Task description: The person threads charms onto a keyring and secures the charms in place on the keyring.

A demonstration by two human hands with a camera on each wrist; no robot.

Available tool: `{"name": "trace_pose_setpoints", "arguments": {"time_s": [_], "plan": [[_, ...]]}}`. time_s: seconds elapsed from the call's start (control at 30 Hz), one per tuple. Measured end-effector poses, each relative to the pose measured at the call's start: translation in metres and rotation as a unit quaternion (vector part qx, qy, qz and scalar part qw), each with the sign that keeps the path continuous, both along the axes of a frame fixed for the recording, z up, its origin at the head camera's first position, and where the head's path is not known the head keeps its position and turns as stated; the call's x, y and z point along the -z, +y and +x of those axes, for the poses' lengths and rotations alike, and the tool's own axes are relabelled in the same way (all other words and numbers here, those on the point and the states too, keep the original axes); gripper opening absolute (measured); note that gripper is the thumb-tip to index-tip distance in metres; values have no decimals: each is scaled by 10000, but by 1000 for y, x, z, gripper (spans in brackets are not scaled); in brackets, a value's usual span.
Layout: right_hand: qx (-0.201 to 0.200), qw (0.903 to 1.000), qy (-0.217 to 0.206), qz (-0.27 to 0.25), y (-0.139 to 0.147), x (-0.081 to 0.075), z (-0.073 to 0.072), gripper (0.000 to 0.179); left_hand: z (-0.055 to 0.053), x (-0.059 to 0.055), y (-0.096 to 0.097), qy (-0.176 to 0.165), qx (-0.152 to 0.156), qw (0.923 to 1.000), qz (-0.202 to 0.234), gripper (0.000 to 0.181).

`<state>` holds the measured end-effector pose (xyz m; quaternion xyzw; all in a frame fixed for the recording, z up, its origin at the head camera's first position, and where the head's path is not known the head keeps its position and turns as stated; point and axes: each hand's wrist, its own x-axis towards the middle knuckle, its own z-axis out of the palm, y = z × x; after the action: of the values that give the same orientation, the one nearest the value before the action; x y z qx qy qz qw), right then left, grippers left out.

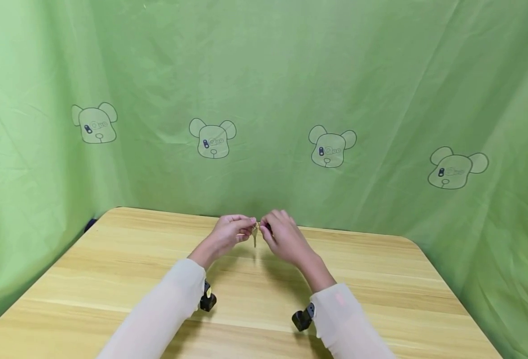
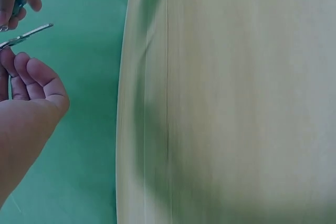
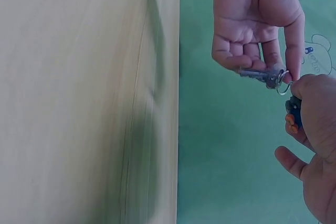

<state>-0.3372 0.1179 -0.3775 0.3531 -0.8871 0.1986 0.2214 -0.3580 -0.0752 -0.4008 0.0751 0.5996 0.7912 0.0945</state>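
Observation:
Above the far part of the table, my left hand (image 1: pixel 228 235) pinches a metal key ring (image 3: pixel 284 83) between thumb and fingertips. From the ring hang metal keys (image 1: pixel 254 237), pointing down; their exact number cannot be told. My right hand (image 1: pixel 286 240), close beside it, grips a small dark blue and orange trinket (image 3: pixel 294 113) and touches the ring's edge. Much of the trinket is covered by the right fingers, so its kind is unclear. In the left wrist view a key (image 2: pixel 32 33) sticks out between the two hands.
Both hands are over a light wood-grain table (image 1: pixel 246 309) with rounded far corners. A green curtain (image 1: pixel 264 75) printed with bear heads surrounds its back and sides. Small black cameras (image 1: pixel 303 318) sit on both wrists, at the pale sleeves.

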Motion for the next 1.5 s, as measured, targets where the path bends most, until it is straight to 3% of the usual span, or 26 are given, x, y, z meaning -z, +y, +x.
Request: {"name": "trace_pose_setpoints", "arguments": {"time_s": [0.2,0.37,0.53,0.63,0.73,0.9,1.1,1.17,1.2,1.27,1.43,1.5], "plan": [[12,9999,-36,-120,1,1,5,8,2,1,4,85,175,9995,230,4],[-21,9993,-65,-375,3,0,9,8,4,5,4,368,291,9988,131,5],[-83,9963,-79,-852,7,0,13,8,10,7,5,974,206,9947,-246,7],[-174,9937,-106,-1103,9,0,14,7,17,5,6,1533,-27,9859,-667,17],[-286,9904,-208,-1340,11,-2,18,5,24,0,7,2303,-261,9679,-976,18],[-393,9848,-302,-1664,14,-10,27,3,33,-11,6,3607,-697,9207,-1313,9],[-622,9801,-50,-1882,13,-17,34,4,42,-21,0,4590,-1201,8648,-1642,8],[-771,9781,69,-1932,12,-20,37,6,45,-25,-2,4809,-1286,8519,-1627,9],[-839,9771,128,-1952,11,-21,37,6,47,-27,-3,4839,-1290,8509,-1586,8],[-960,9749,207,-1997,10,-25,39,7,50,-32,-4,4759,-1214,8599,-1387,7],[-1100,9714,325,-2077,10,-34,44,5,56,-41,-7,4105,-915,9035,-830,6],[-1115,9712,387,-2070,10,-36,45,5,58,-42,-9,3837,-853,9167,-717,6]]}}
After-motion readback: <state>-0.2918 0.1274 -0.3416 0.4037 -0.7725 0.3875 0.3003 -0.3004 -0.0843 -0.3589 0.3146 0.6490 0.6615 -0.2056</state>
